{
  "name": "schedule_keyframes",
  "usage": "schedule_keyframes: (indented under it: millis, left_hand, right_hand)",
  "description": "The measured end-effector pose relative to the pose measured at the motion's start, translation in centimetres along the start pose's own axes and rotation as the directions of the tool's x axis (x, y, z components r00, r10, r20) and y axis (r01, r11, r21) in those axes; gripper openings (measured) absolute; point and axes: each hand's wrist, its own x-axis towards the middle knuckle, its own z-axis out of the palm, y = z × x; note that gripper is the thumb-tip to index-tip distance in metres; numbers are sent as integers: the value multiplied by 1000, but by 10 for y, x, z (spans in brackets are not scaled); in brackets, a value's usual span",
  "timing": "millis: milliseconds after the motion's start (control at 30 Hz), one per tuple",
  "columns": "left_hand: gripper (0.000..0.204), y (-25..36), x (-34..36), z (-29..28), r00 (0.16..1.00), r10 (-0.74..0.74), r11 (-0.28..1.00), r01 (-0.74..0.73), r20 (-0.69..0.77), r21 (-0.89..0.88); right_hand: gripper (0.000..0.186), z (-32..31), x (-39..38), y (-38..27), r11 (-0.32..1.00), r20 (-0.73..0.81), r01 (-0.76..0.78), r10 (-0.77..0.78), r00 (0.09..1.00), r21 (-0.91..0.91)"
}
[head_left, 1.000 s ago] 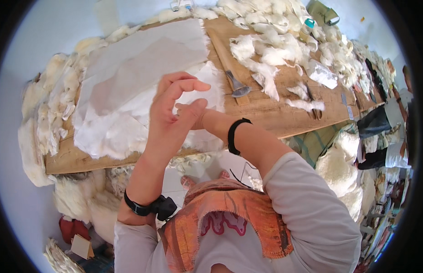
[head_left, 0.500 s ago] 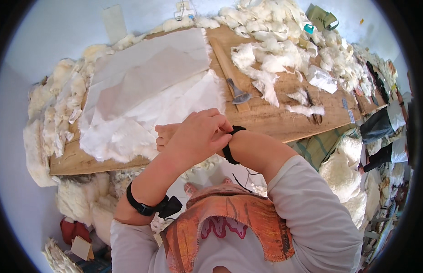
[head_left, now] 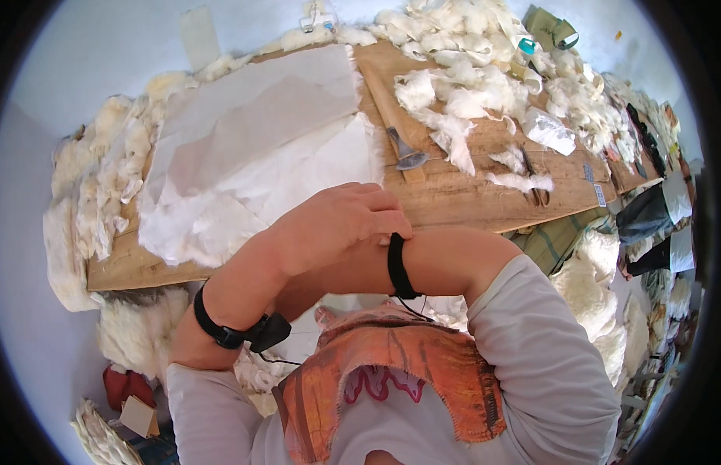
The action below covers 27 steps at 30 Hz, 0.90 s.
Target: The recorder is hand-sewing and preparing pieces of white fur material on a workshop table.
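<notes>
Pale walls (head_left: 89,77) are rising behind a wooden table (head_left: 453,201) in the head view, and cream fleece (head_left: 445,32) is crowding the table's far edge and its left end. Across the left half of the table, a white sheet (head_left: 259,116) with a fluffy border is lying spread out, reaching close to the near edge. Just beside its right side, a flat wooden stick (head_left: 380,87) is running from the far edge toward the middle, with a grey fan-shaped tool head (head_left: 411,160) resting on it. Toward the right end, a clear plastic bag (head_left: 550,130) is lying among loose tufts, and two small cards (head_left: 600,195) are lying near the right corner of the near edge. In front of the near edge, the left hand (head_left: 349,217) is lying over the right forearm (head_left: 461,252), its fingers bent and touching the upper part of a black band (head_left: 397,267) that is circling that forearm; whether they are pinching it cannot be told. Behind the left arm, the right hand is hiding, so its fingers cannot be judged. Around the left forearm, a black strap (head_left: 213,325) is carrying a small dark box (head_left: 269,333), above an orange apron (head_left: 391,356).
</notes>
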Motion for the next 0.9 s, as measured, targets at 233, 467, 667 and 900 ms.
schedule_keyframes:
  millis: [233, 467, 667, 900]
  left_hand:
    - [19, 9, -16, 2, 989, 140, 969, -125, 54, -214]
    - [17, 33, -15, 10, 971, 203, 955, -169, 125, -243]
    - [14, 19, -16, 8, 990, 105, 929, -64, 93, -365]
    - [15, -40, -23, 21, 992, -77, 849, 119, 103, -514]
  right_hand:
    - [20, 26, 6, -41, 995, 130, -100, 101, 986, -13]
    - [21, 34, 3, -41, 995, 99, -103, 102, 990, 2]
    - [21, 42, 15, -27, 992, 122, 3, -19, 992, 128]
    - [20, 37, 21, -36, 387, 544, 642, -341, 766, -662]
